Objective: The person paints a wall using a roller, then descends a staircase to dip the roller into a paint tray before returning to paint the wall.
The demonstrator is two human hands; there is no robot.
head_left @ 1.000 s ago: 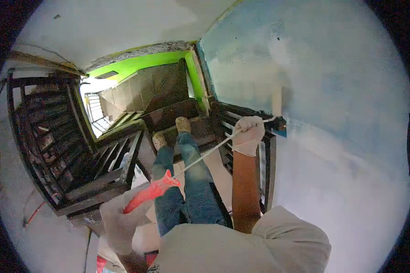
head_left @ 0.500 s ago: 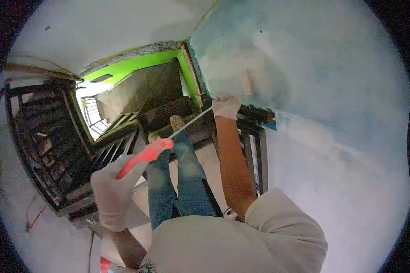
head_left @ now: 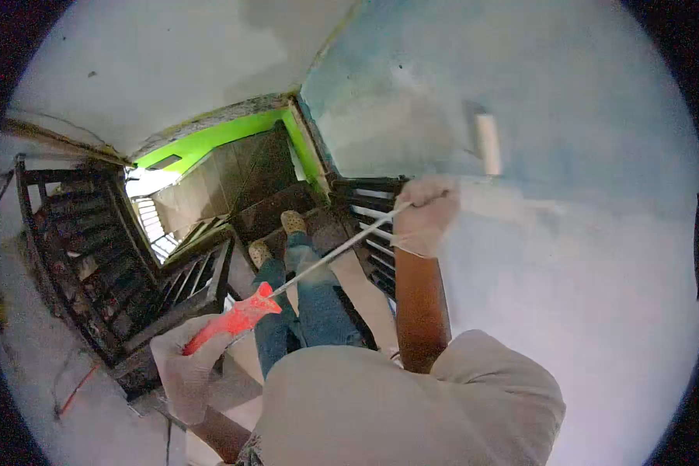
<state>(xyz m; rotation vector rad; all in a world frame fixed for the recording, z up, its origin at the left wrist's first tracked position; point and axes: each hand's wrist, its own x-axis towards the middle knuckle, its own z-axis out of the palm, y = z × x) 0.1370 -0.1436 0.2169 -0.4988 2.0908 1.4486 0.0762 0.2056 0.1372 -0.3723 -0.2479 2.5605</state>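
Note:
I look down a stairwell at my own legs in blue jeans (head_left: 307, 303). My left hand (head_left: 185, 371), in a pale glove, grips the red handle (head_left: 229, 325) of a paint roller. My right hand (head_left: 425, 215), also gloved, holds the thin metal rod (head_left: 338, 250) higher up. The white roller sleeve (head_left: 488, 144) lies against the wall (head_left: 582, 233) on my right, at the border between the blue upper paint and the whitish lower area. The right hand is blurred by motion.
Dark metal stair railings (head_left: 101, 256) run down the left side and another railing (head_left: 373, 225) sits behind my right hand. A bright green wall band (head_left: 210, 140) and dark stairs (head_left: 248, 179) lie below. My feet (head_left: 276, 237) stand on a step.
The roller and my right hand have swung to the right along the wall. My left hand with the red handle has dropped lower. The view has shifted slightly.

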